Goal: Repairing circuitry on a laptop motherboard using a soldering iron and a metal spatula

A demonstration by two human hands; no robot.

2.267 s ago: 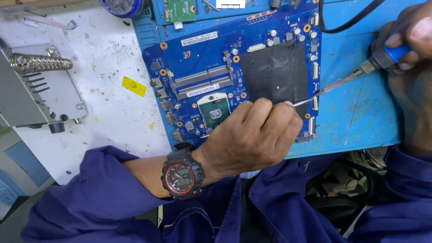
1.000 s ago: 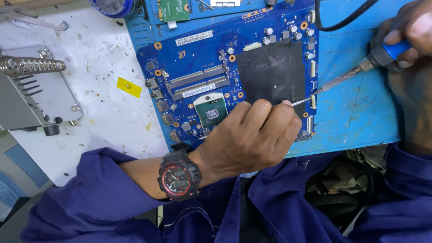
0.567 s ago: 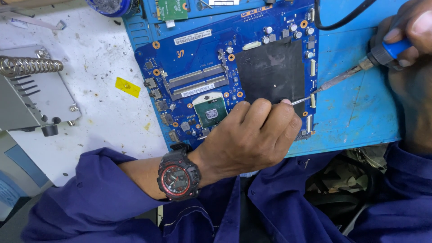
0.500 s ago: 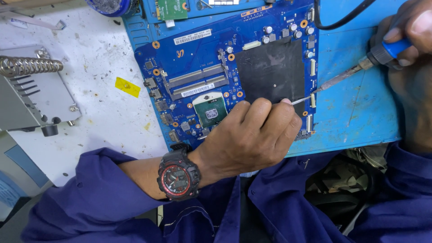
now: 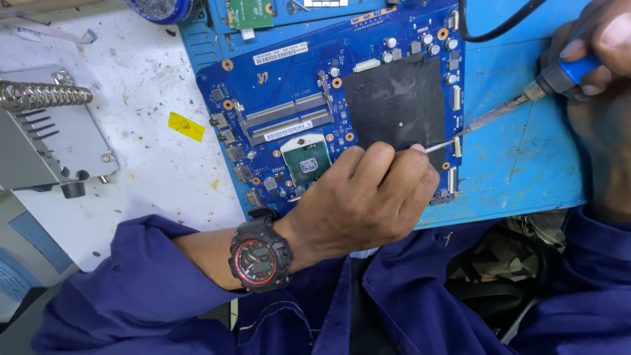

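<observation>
**Soldering at the board's right edge**

Our left hand [image 5: 368,197] rests on the lower part of the blue circuit board [image 5: 296,79], fingers curled and pinching a thin strand of solder wire [image 5: 439,146] that pokes out past the fingertips toward the right. Our right hand [image 5: 595,46] is closed around the blue handle of a soldering iron [image 5: 519,102], whose metal shaft slants down and to the left, its tip meeting the end of the wire just beside a small white connector on the board's right edge.

The board lies on a blue work mat [image 5: 519,171], directly under and beyond our left hand. Just above the left knuckles sits a black square patch [image 5: 394,102], and to the left of the thumb a green processor chip [image 5: 305,161] with the memory slots [image 5: 286,118] beyond it. A black and red wristwatch [image 5: 258,253] wraps our left wrist, below blue sleeves.

Well to the left of our left hand, on the stained white tabletop [image 5: 131,171], stands a grey metal stand with a coiled spring holder [image 5: 43,95], and a yellow tag [image 5: 186,126] lies between it and the board. The iron's black cord [image 5: 490,29] curls off above our right hand.
</observation>
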